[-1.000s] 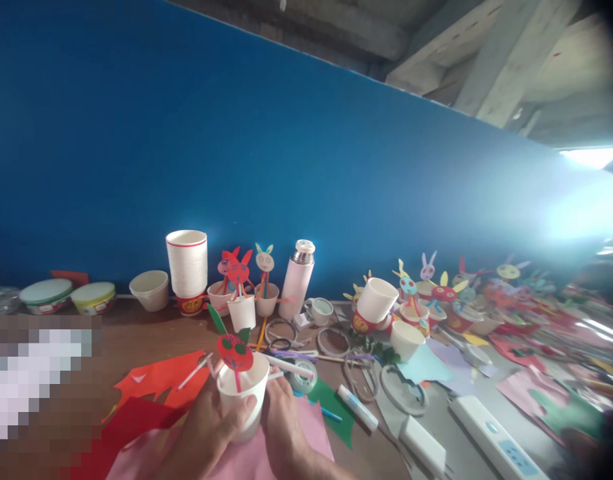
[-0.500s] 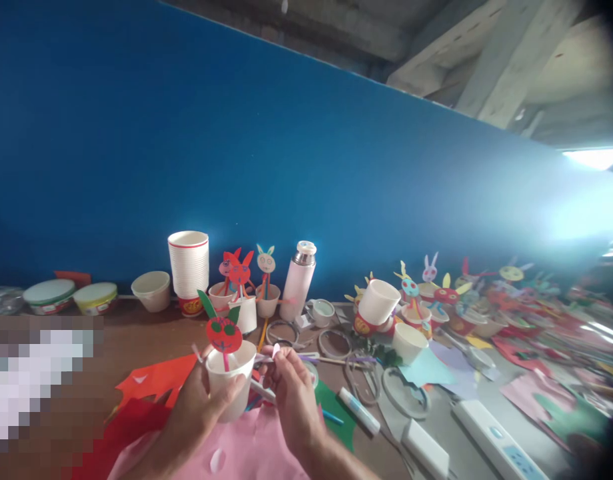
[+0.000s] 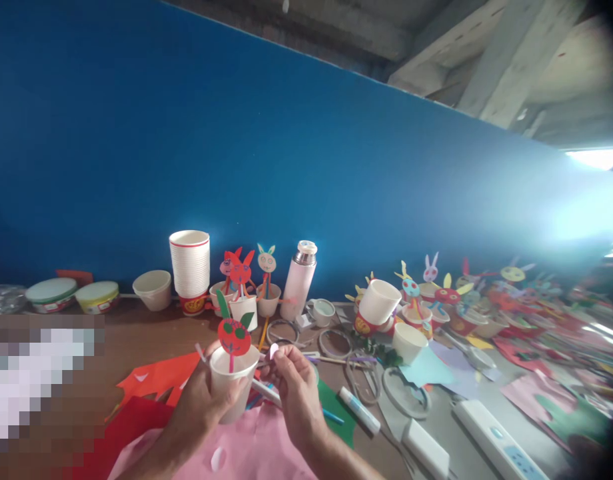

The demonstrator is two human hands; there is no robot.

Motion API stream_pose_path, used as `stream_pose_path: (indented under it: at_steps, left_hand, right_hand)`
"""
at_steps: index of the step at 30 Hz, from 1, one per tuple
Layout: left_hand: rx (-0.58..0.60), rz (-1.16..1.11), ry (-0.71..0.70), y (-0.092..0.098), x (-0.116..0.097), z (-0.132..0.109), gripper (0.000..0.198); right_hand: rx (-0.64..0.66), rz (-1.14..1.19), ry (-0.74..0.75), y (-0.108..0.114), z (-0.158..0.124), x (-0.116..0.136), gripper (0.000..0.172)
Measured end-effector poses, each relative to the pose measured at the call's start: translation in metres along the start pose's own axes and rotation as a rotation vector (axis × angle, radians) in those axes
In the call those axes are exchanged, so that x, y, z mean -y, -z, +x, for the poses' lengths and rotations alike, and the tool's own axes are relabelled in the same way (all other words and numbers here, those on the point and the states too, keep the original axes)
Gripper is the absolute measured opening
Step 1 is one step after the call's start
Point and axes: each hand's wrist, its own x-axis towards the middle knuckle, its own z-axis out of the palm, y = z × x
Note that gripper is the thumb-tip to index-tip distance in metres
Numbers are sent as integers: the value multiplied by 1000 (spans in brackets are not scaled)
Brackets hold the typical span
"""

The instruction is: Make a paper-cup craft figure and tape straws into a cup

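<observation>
My left hand point(image 3: 202, 399) is wrapped round a white paper cup point(image 3: 230, 390) held above the table. A red paper rabbit face with green ears point(image 3: 233, 335) stands on a stick in the cup, and a white straw sticks out of each side. My right hand point(image 3: 295, 395) is just right of the cup, its fingertips pinching a small pink paper piece point(image 3: 273, 350) near the cup's rim.
Pink point(image 3: 256, 453), red point(image 3: 156, 380) and green point(image 3: 331, 403) paper sheets lie under my hands. A glue stick point(image 3: 357, 409), tape rings, a cup stack point(image 3: 189, 265), a pink flask point(image 3: 298, 280) and several finished rabbit cups point(image 3: 436, 300) stand along the blue wall. A power strip point(image 3: 491, 433) lies right.
My left hand lifted the cup off the pink sheet. My right hand left the cup's side and now holds a small pink piece up beside the rim.
</observation>
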Motion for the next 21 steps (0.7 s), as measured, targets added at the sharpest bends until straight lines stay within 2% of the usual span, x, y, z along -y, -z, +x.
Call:
stream_pose_path:
  at_steps: [3,11,21]
  left_hand:
    - [24,-19,33,1,-1,0,53]
    - [17,-97,102,-2,-21,-9,52]
    - [88,-111,136,-3,-12,-11,58]
  right_hand:
    - [-5,6,1,-1,1,3,23]
    - [7,-50,36,5,5,2,22]
    - [36,-182,95,7,5,6,23]
